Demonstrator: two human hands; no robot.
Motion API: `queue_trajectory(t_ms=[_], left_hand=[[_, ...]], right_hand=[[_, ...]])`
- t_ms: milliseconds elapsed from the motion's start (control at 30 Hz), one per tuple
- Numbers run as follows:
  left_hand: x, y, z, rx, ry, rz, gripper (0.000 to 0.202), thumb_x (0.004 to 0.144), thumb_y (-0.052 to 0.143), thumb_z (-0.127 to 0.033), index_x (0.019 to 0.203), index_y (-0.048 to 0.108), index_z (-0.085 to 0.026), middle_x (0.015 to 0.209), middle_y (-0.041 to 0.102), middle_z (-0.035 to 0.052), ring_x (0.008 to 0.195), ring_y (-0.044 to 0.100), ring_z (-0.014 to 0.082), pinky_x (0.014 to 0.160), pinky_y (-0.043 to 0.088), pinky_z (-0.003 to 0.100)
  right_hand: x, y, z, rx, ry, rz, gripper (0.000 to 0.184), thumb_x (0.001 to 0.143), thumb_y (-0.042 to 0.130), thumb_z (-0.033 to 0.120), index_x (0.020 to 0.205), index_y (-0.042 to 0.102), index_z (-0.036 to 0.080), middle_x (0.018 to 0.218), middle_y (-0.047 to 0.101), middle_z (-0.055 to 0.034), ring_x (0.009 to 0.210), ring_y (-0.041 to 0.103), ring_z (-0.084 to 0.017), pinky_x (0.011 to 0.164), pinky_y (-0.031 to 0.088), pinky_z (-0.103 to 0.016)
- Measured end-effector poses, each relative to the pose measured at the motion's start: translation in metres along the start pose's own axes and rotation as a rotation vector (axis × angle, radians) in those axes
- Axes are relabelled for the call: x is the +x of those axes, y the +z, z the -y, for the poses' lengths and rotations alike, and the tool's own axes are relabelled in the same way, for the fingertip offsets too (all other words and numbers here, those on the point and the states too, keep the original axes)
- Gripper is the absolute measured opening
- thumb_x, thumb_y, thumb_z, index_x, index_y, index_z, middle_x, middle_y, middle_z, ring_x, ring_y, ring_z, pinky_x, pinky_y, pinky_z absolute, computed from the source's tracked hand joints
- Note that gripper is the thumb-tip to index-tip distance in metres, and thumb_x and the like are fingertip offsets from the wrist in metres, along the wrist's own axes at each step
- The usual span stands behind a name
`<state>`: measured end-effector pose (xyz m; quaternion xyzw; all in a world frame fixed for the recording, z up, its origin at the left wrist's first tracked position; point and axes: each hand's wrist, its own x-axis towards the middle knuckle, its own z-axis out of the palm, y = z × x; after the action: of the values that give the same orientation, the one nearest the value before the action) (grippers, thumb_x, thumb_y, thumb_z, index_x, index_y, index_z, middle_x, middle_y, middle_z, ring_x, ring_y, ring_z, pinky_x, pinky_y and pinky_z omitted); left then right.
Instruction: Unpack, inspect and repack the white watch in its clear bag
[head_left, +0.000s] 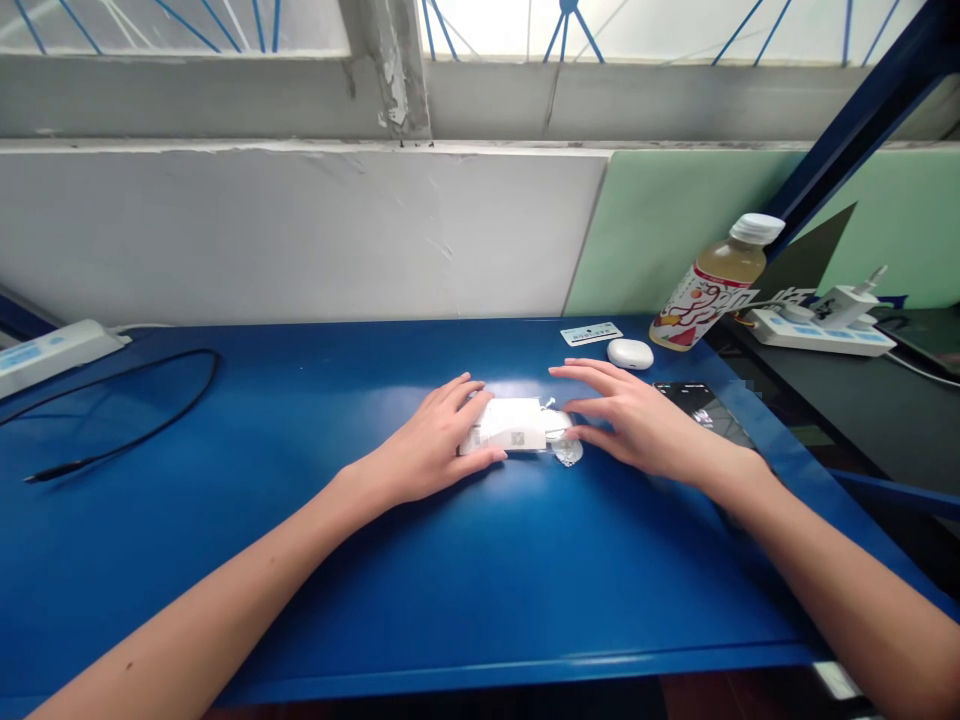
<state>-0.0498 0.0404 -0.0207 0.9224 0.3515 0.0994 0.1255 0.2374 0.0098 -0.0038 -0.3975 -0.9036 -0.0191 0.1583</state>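
Note:
A small white flat package (517,425) with a printed square code lies on the blue tabletop, partly in shiny clear wrapping. My left hand (439,440) is closed round its left end, thumb along the near edge and fingers over the far side. From the right end stick out white parts (556,422), perhaps a coiled cable, beside a crumpled clear plastic piece (568,450). My right hand (630,415) hovers at that end with fingers spread, its lower fingertips close to the white parts. Whether they touch cannot be made out.
Behind my right hand are a white earbud case (630,353), a printed card (592,334) and a drink bottle (709,285). A phone (701,408) lies under my right wrist. A black cable (161,428) and a power strip (56,355) are at the left. Another power strip (825,332) sits right.

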Motion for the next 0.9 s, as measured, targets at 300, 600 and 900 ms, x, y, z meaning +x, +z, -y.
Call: queue_trajectory(t_ms=[300,600,900], left_hand=[[0.001,-0.004,0.002,-0.012,-0.002,0.005,0.066,0.093,0.052,-0.058,0.145,0.042,-0.018,0.151,0.039,0.0198,0.144,0.029,0.0376,0.11,0.036,0.054],[0.001,-0.004,-0.003,0.019,-0.006,-0.049,0.063,0.091,0.056,-0.057,0.14,0.048,-0.018,0.151,0.039,0.0207,0.137,0.04,0.0383,0.107,0.039,0.054],[0.005,-0.004,-0.001,0.004,-0.013,-0.068,0.057,0.085,0.061,-0.052,0.127,0.058,-0.012,0.145,0.047,0.0195,0.135,0.042,0.0365,0.109,0.039,0.051]], right_hand=[[-0.005,-0.006,-0.009,-0.015,0.057,0.048,0.022,0.087,0.068,0.033,0.101,0.074,0.018,0.137,0.058,-0.0153,0.126,0.054,-0.034,0.1,0.051,-0.05],[0.001,0.014,0.015,0.067,0.153,0.039,0.028,0.092,0.058,0.036,0.112,0.067,0.017,0.139,0.055,-0.0171,0.125,0.054,-0.032,0.099,0.05,-0.047],[-0.002,-0.002,0.008,0.039,0.195,0.09,0.023,0.088,0.063,0.04,0.095,0.067,0.018,0.137,0.056,-0.0177,0.125,0.053,-0.036,0.096,0.051,-0.05]])
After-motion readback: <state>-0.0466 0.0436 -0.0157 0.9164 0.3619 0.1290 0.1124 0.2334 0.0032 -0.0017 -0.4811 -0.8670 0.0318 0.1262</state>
